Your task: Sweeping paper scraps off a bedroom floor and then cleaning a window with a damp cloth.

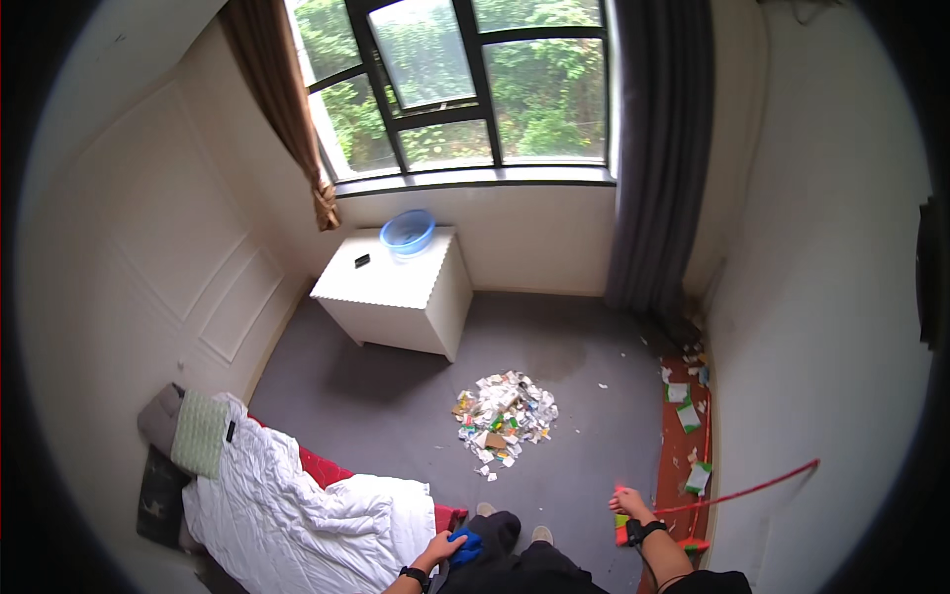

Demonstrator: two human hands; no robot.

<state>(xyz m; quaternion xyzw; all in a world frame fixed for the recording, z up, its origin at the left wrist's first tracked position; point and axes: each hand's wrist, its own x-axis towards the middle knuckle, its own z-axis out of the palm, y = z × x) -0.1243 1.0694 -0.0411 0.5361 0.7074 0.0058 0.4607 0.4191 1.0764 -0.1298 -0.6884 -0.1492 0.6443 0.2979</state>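
My left hand (pixel 442 548) grips a bunched blue cloth (pixel 465 548) beside the dark clothing on my leg, close to the bed's near corner. My right hand (pixel 631 503) is low on the right, its fingers curled. A small blurred red bit shows by those fingers, too unclear to name. Behind that wrist a long red handle (pixel 742 493) slants toward the right wall. Under the hand lies a yellow and orange object (pixel 622 529), possibly a broom head, partly hidden. On the grey floor ahead sits a heap of paper scraps and packaging (pixel 508 416).
A red-brown floor strip (pixel 679 445) along the right wall carries littered packets. An orange piece (pixel 694 546), perhaps a dustpan, lies there. A bed with a white quilt (pixel 312 512) fills the left. A white cabinet (pixel 386 282) holds a blue basin (pixel 408 233) below the window.
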